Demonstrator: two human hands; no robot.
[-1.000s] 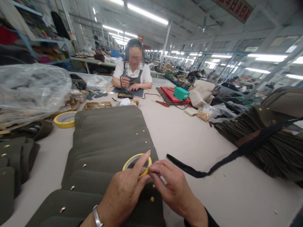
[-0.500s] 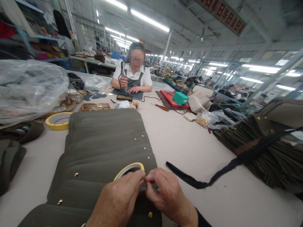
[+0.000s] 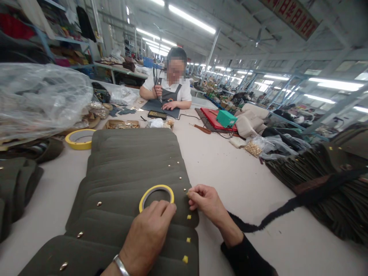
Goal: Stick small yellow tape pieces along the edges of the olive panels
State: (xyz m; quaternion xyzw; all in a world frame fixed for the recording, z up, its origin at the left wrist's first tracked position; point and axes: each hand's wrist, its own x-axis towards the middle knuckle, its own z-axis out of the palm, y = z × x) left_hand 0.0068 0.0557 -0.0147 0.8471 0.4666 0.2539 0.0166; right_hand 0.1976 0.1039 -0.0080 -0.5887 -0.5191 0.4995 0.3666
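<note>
Overlapping olive-green fabric panels [image 3: 126, 180] lie in a staggered row in front of me, with gold metal studs [image 3: 99, 203] along both sides. My left hand [image 3: 151, 230] has its fingers closed on a roll of yellow tape [image 3: 143, 199], which is tilted above the panels. At the panels' right edge, my right hand [image 3: 208, 201] pinches a small yellow tape piece [image 3: 189, 193] between thumb and forefinger, close beside a stud [image 3: 184, 189]. Nearer to me, yellow tape bits [image 3: 189, 217] sit along that same edge.
Across the table a person [image 3: 172, 90] works with a corded hand tool. Another yellow tape roll [image 3: 79, 145] lies at left, by a large plastic bag [image 3: 43, 99]. A box of metal parts [image 3: 122, 125] stands behind the panels. A black strip [image 3: 276, 212] and stacked fabric [image 3: 316, 180] lie right.
My hands were together at the tape roll; now they are apart. The right hand has moved up and right to the panel edge with a tape piece. More tape bits show below it.
</note>
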